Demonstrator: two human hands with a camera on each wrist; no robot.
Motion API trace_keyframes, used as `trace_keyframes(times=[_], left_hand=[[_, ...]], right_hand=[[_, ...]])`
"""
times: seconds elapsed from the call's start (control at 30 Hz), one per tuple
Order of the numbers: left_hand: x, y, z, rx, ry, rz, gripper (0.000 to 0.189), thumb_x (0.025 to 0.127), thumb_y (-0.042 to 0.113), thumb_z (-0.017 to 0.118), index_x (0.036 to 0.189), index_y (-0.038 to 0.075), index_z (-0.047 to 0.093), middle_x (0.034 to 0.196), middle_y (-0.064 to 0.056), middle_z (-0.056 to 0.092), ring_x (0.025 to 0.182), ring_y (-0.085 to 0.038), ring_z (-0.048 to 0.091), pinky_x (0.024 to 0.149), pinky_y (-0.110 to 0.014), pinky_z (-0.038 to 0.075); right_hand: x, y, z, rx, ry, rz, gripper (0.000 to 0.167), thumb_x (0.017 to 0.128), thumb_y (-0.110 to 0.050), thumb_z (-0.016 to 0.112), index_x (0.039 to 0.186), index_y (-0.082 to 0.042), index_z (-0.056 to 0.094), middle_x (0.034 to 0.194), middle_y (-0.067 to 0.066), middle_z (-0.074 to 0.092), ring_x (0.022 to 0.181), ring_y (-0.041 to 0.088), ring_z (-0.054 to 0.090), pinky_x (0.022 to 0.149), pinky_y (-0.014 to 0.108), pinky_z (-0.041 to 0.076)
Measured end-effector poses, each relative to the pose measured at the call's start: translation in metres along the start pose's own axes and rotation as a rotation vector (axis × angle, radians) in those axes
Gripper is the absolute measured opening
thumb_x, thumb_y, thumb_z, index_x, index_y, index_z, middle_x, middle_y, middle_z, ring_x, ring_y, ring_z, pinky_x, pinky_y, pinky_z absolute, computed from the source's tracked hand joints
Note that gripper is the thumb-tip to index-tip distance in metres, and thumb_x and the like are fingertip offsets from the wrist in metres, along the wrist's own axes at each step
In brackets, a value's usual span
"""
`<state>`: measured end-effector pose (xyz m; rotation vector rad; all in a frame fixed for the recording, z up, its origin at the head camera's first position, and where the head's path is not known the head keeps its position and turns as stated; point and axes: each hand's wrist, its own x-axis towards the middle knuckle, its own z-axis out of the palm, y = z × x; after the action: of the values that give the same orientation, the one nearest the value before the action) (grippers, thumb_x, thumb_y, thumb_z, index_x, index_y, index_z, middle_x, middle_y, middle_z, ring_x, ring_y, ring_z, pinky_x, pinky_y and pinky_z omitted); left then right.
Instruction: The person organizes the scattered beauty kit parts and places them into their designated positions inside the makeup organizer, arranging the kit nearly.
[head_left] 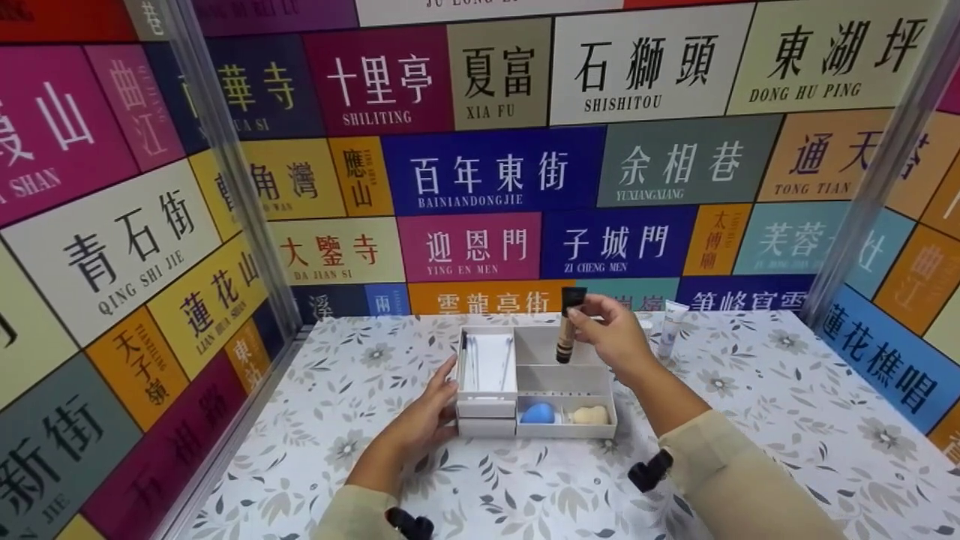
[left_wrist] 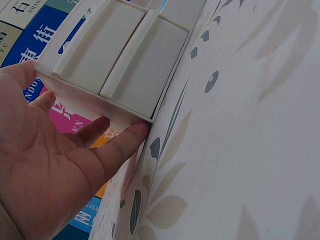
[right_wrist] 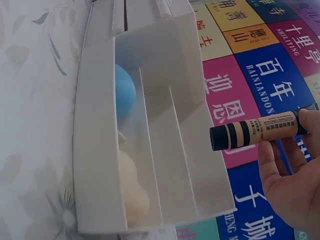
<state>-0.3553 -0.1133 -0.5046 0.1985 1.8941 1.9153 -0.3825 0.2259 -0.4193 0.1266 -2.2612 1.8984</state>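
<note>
My right hand (head_left: 619, 341) pinches a beige concealer tube (right_wrist: 265, 131) with black ends, holding it upright above the back compartments of a white desktop organizer (head_left: 566, 430). In the right wrist view the tube's banded black end points toward the organizer's rear wall. My left hand (head_left: 426, 416) rests against the organizer's left side, fingers spread and thumb at the lower front corner. A blue makeup sponge (head_left: 538, 412) and a beige one (head_left: 590, 415) lie in the front compartment. Thin sticks (head_left: 506, 364) lie in the left top tray, above two drawers (left_wrist: 145, 65).
A white tube (head_left: 673, 328) stands behind my right forearm, with another small pale item beside it, partly hidden by the hand. The floral tablecloth (head_left: 750, 390) covers the table, which meets walls of coloured sign panels (head_left: 487, 172) at the back and both sides.
</note>
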Motion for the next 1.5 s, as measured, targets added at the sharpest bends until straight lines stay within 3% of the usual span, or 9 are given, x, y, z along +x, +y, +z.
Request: trace_keyframes(times=[0.33,0.73,0.87,1.07,1.5], left_hand=[[-0.002,0.001,0.000,-0.007,-0.024,0.022,0.059,0.113,0.053,0.040,0.167,0.056,0.016,0.178,-0.017,0.025,0.160,-0.047,0.035,0.130,-0.062,0.032],[-0.004,0.001,0.000,-0.012,-0.041,0.032,0.062,0.114,0.053,0.039,0.169,0.052,0.012,0.176,-0.021,0.029,0.157,-0.045,0.041,0.129,-0.062,0.034],[-0.004,0.001,0.000,-0.016,-0.045,0.032,0.063,0.113,0.054,0.040,0.169,0.052,0.013,0.176,-0.020,0.029,0.158,-0.045,0.040,0.129,-0.062,0.033],[-0.002,0.002,-0.001,-0.010,-0.036,0.025,0.061,0.113,0.054,0.041,0.168,0.055,0.015,0.176,-0.019,0.029,0.158,-0.044,0.041,0.130,-0.061,0.034],[-0.001,0.001,-0.001,0.023,-0.032,0.029,0.062,0.114,0.052,0.038,0.170,0.050,0.012,0.177,-0.021,0.025,0.160,-0.049,0.034,0.129,-0.064,0.032]], right_hand=[[0.017,0.009,0.042,0.046,-0.018,0.012,0.040,0.102,-0.020,0.075,0.137,-0.004,0.066,0.129,0.015,0.069,0.107,0.018,0.072,0.096,0.032,0.064],[0.025,0.038,0.068,0.049,-0.070,0.076,0.034,0.100,-0.010,0.074,0.132,0.001,0.067,0.129,0.020,0.073,0.106,0.019,0.071,0.092,0.032,0.064],[0.026,0.045,0.071,0.038,-0.072,0.084,0.029,0.099,-0.006,0.075,0.126,0.003,0.070,0.125,0.020,0.075,0.102,0.019,0.073,0.093,0.032,0.064],[0.027,0.049,0.071,-0.028,-0.056,0.095,0.025,0.097,-0.007,0.076,0.122,-0.001,0.073,0.125,0.017,0.076,0.110,0.021,0.072,0.095,0.030,0.062],[0.021,0.045,0.061,-0.039,-0.043,0.096,0.035,0.097,-0.009,0.078,0.129,0.000,0.069,0.131,0.021,0.073,0.122,0.029,0.070,0.101,0.035,0.062]])
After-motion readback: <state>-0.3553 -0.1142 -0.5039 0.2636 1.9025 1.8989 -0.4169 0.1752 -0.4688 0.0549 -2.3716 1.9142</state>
